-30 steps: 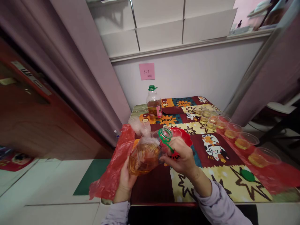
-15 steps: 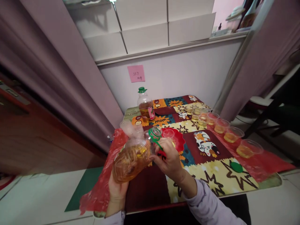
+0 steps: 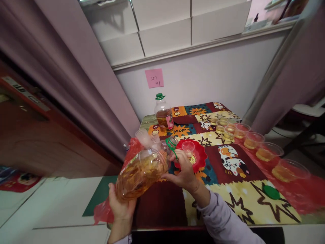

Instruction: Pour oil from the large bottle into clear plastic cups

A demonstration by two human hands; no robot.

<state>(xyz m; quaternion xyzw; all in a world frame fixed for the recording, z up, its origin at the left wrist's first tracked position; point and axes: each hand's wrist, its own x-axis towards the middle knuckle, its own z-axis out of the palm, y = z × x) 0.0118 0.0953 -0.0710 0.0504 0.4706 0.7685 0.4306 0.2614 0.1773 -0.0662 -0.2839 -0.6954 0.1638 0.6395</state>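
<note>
A large clear bottle [image 3: 142, 174] of amber liquid lies tilted in the air, its uncapped mouth pointing up and away to the right. My left hand [image 3: 122, 205] cups its base from below, thumb up along the side. At the neck, my right hand [image 3: 184, 173] has its fingers closed around the green carry handle [image 3: 172, 145]. Just beyond the mouth, a red scalloped plate [image 3: 202, 157] holds a clear plastic cup [image 3: 188, 146]. Whether liquid is flowing out, I cannot tell. A green cap [image 3: 271, 192] lies on the mat at the right.
A second, capped bottle [image 3: 164, 117] stands at the back left. Stacked clear cups [image 3: 143, 137] sit at the left edge. Several cups with pale yellow liquid, one of them a front cup [image 3: 289, 171], line the right side on red plastic sheeting [image 3: 311, 189].
The view has shifted, so the table appears a little further right. Both hands keep hold of the bottle; my left thumb now shows beside its base.
</note>
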